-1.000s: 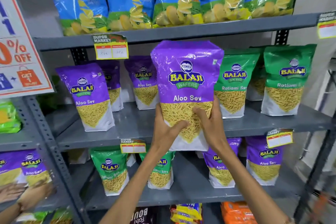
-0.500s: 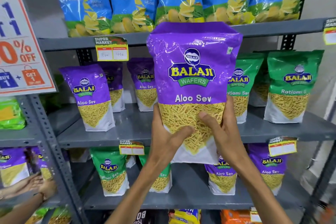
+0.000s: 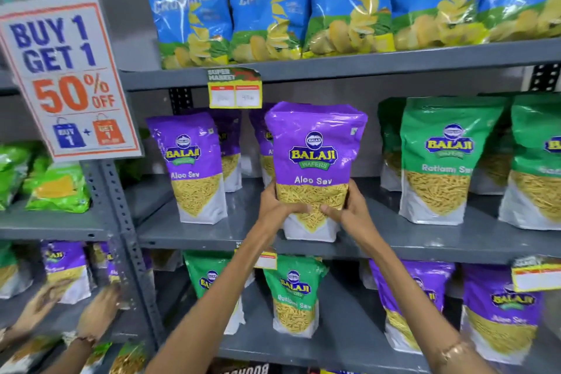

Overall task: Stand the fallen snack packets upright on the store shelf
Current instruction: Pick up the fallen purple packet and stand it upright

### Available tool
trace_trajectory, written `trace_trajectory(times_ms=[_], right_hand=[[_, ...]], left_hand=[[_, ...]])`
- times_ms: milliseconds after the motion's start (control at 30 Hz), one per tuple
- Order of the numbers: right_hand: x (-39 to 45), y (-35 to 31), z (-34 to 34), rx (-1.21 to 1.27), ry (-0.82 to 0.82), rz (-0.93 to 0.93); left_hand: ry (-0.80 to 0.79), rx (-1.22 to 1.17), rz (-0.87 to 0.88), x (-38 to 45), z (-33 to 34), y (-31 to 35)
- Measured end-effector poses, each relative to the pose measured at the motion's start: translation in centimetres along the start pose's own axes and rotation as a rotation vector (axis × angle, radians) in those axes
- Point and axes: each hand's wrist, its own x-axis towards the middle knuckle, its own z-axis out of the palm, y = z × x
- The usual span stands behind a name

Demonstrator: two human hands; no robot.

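Observation:
A purple Aloo Sev packet (image 3: 314, 158) stands upright on the middle grey shelf (image 3: 243, 234), near its front edge. My left hand (image 3: 277, 206) grips its lower left side and my right hand (image 3: 349, 209) grips its lower right side, thumbs across the front. Another purple Aloo Sev packet (image 3: 194, 167) stands upright to the left, with two more purple packets (image 3: 230, 143) behind. Green Ratlami Sev packets (image 3: 443, 161) stand upright to the right.
Blue Crunchex bags (image 3: 273, 9) line the top shelf. A "Buy 1 Get 1" sign (image 3: 66, 76) hangs on the left upright. Green and purple packets (image 3: 291, 297) stand on the lower shelf. Another person's hands (image 3: 94, 313) reach into the left-hand rack.
The purple packet was held up close in front of the shelf; both hands have now carried it forward and down so its base rests on the middle shelf. The view shifted right and closer.

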Motion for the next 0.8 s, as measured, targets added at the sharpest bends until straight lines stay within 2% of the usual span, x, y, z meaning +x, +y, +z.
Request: trace_trajectory(times_ms=[167,367,467,600,800], right_hand=[[3.5,2.3,4.8,-0.023,0.048,0.005],[6.4,5.2,7.9,-0.082,0.054,0.012],[7.2,6.0,8.5,-0.102,-0.031,0.082],[7.0,7.1,8.3,-0.205,-0.242,0.184],[6.9,7.3,8.7,-0.267,-0.209,0.174]], left_hand=[[0.023,0.051,-0.054,3.5,-3.6,-1.8],[-0.088,0.222,-0.047,5.8,-8.0,-5.2],[-0.114,0.219,-0.051,6.4,-9.1,-5.3],[-0.114,0.190,-0.047,7.2,-9.8,-6.3],[-0.116,0.162,-0.010,7.4,-10.1,-6.9]])
